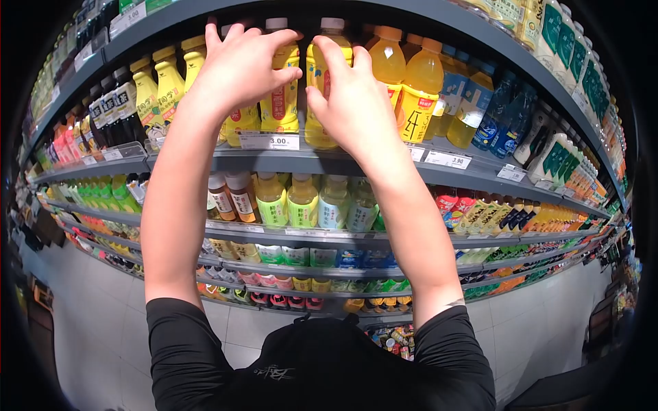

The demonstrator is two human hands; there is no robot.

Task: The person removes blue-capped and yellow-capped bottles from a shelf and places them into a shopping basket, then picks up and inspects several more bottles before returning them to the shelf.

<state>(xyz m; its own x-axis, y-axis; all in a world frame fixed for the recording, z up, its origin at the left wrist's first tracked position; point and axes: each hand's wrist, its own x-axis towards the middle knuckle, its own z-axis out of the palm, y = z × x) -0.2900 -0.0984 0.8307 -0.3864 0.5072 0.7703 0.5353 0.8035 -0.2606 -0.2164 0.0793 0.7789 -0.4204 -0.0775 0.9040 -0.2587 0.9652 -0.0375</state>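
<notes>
Facing dark bottles point(115, 99) and yellow-capped bottles point(166, 79) at ten o'clock, lined up on the same grey shelf point(295, 163). Reaching up with the left hand point(247, 65) at eleven o'clock, spreading and curving the fingers point(284, 35) across the left yellow bottle point(279, 106), pointing the thumb toward three o'clock. Seeing a price label point(271, 142) on the shelf edge below. Passing a narrow gap, then meeting the right yellow bottle point(317, 127) at twelve o'clock, standing upright on the shelf. Placing the right hand point(353, 99) over its front, bending the fingers point(330, 55) near its upper part and pointing the thumb toward eleven o'clock. Being unable to tell, with either hand, whether the fingers are gripping or just touching. Showing orange-capped bottles point(419, 89) beside the right hand at one o'clock, then blue bottles point(504, 113) at two o'clock.
</notes>
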